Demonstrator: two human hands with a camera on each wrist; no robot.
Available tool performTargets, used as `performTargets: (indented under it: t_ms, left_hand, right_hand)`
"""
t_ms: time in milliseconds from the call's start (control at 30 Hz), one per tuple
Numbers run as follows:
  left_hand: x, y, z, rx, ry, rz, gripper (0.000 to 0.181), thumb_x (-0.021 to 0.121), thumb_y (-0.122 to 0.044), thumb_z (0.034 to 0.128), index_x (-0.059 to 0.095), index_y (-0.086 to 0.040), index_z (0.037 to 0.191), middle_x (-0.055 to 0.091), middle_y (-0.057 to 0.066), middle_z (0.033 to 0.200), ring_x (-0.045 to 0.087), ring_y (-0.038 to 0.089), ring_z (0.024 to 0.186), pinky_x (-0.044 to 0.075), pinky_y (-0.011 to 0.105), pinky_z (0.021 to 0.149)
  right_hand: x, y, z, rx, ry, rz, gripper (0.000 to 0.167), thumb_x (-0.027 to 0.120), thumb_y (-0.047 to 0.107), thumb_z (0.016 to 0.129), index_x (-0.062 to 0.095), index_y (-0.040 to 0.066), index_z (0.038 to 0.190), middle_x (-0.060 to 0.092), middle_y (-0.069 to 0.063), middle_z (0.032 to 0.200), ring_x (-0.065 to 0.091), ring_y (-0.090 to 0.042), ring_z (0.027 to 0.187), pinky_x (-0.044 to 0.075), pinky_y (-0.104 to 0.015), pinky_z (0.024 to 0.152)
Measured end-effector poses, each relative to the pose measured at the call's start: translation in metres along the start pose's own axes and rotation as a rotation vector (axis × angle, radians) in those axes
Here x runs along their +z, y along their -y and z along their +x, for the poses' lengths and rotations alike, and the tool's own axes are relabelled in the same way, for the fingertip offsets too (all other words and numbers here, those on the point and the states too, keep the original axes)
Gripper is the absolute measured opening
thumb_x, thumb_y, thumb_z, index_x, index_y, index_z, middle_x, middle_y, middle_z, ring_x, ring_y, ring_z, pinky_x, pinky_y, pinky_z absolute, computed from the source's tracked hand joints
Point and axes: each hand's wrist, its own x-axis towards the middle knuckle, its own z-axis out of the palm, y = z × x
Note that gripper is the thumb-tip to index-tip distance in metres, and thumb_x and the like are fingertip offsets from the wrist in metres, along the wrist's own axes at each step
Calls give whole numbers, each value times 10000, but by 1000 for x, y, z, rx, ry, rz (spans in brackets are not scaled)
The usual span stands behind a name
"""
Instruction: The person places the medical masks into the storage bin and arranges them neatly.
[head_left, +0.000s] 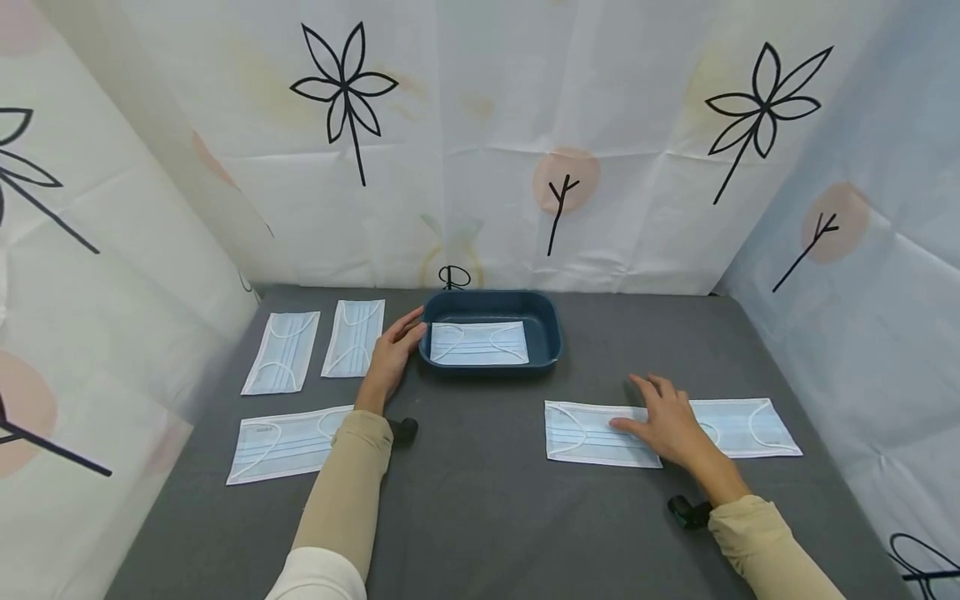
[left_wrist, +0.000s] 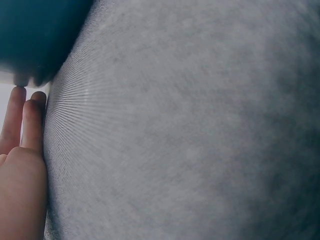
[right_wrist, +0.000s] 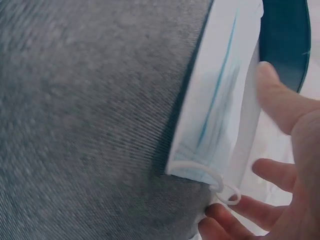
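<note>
My left hand (head_left: 388, 360) touches the left side of a dark blue tray (head_left: 487, 369), its fingers extended along the wall. Inside the tray lies a pale blue face mask (head_left: 480, 354) with white ear loops. My right hand (head_left: 670, 423) hovers over or rests on two face masks at the right; contact is unclear. One mask (head_left: 577, 433) extends left of the hand, the other mask (head_left: 746, 429) to its right. In the right wrist view, thumb and fingers are spread apart beside a mask (right_wrist: 215, 100), pinching nothing.
Two upright-laid masks, one far left (head_left: 281, 354) and one beside it (head_left: 348, 337), lie left of the tray. Another mask (head_left: 273, 450) lies below them, partly behind my left sleeve. Patterned white cloth (head_left: 480, 150) walls in the grey table (head_left: 480, 500) at the back and sides.
</note>
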Motion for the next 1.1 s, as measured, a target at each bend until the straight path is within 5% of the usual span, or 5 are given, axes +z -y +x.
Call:
performTargets:
  t_ms: [233, 600, 800, 900, 1100]
  left_hand:
    - [-2, 2, 1, -2, 5, 8, 514, 633, -226, 1024, 504, -169, 1518, 536, 128, 1531, 537, 134, 1309, 395, 386, 1219]
    - [-5, 31, 18, 39, -33, 16, 487, 649, -337, 1011, 546, -277, 1484, 567, 82, 1500, 533, 130, 1314, 390, 378, 1221]
    - [-3, 31, 16, 55, -31, 29, 498, 658, -358, 1004, 548, -267, 1481, 573, 96, 1490, 536, 155, 1325, 398, 393, 1215]
    - [-2, 28, 16, 45, -27, 24, 494, 650, -346, 1010, 542, -270, 1486, 566, 88, 1498, 528, 155, 1334, 390, 388, 1221]
    - [-2, 13, 9, 3, 0, -15, 506, 644, -272, 1018, 522, -216, 1506, 540, 119, 1523, 509, 180, 1348, 364, 403, 1239]
  right_hand:
    - [-6, -4, -3, 3, 28, 60, 803, 837, 347, 837, 484, -27, 1453, 475, -361, 1315, 501, -517, 1131, 496, -594, 823]
    - [-7, -12, 2, -21, 45, 48, 474, 868, 346, 795, 681, 0, 1060, 623, -173, 991, 516, -344, 939, 427, -414, 742]
    - [-11, -14, 2, -130, 51, 52, 254, 836, 280, 833, 733, 54, 886, 651, -55, 821, 507, -180, 783, 373, -316, 707]
    - [-14, -15, 1, -160, 28, 56, 198, 832, 269, 837, 743, 94, 862, 641, -68, 862, 484, -214, 819, 332, -357, 743]
    - [-21, -14, 0, -92, 10, 154, 243, 840, 316, 835, 754, 111, 933, 543, -246, 1263, 367, -493, 1149, 313, -595, 878]
